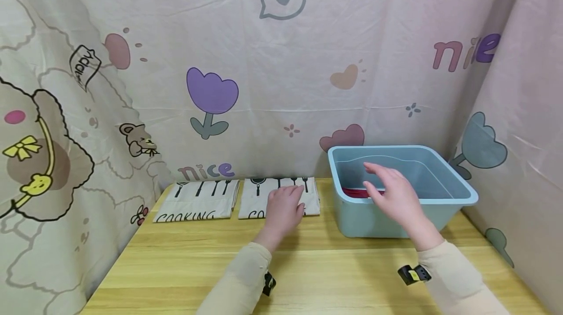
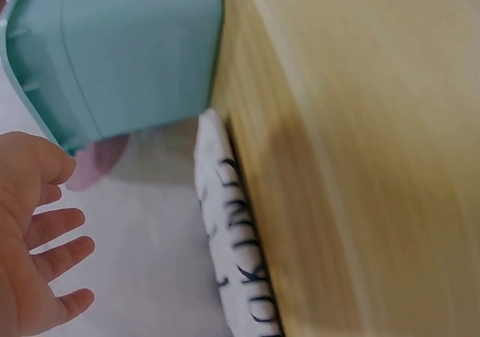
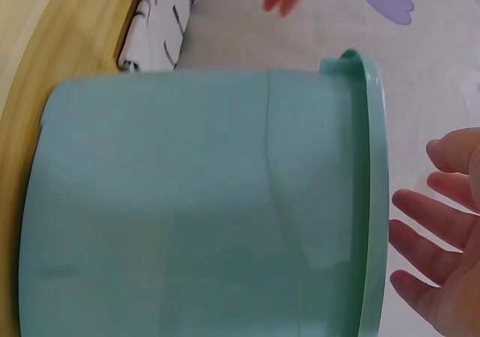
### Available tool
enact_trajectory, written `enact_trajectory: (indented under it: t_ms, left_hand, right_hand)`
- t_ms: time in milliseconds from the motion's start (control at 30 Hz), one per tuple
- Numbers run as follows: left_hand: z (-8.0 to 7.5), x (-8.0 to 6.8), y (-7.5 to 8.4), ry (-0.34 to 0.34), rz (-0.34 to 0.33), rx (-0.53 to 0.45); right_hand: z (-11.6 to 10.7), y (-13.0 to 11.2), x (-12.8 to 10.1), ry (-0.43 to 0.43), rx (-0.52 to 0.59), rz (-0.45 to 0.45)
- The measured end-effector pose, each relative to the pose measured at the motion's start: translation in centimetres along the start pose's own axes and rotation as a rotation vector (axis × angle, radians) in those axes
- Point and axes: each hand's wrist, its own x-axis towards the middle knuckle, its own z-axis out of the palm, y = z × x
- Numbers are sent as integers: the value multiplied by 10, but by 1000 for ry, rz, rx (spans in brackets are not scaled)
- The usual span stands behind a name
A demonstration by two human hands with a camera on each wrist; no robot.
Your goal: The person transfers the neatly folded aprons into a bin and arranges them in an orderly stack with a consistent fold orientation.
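Two folded white cloths printed "COOKING" lie side by side at the back of the wooden table: one on the left [image 1: 198, 201] and one on the right [image 1: 259, 198]. My left hand [image 1: 283, 207] rests flat on the right cloth [image 2: 236, 239], fingers [image 2: 52, 232] spread. A light blue plastic tub [image 1: 457, 193] stands to the right with something red [image 1: 354, 192] inside. My right hand [image 1: 391, 190] hovers open over the tub's near left rim [image 3: 371, 202], holding nothing.
A printed curtain [image 1: 281, 61] closes in the back and both sides of the table [image 1: 316, 266]. The tub [image 2: 112, 52] stands close to the right curtain wall. Bare wood stretches along the front.
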Motion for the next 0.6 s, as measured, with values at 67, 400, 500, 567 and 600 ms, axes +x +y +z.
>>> enact_trajectory:
  t_ms: [67, 400, 500, 567, 600]
  left_hand:
    - [5, -1, -7, -15, -19, 4]
    - [25, -6, -39, -128, -142, -19]
    - [30, -9, -47, -153, -179, -29]
    - [33, -10, -53, -161, -205, -32]
    - [34, -11, -55, -164, -218, -30]
  right_hand:
    - [3, -3, 2, 11, 11, -21]
    - [19, -21, 6, 51, 71, -92]
    - [23, -25, 5, 50, 95, -86]
    - [26, -27, 4, 48, 106, -84]
    - [27, -28, 4, 49, 109, -85]
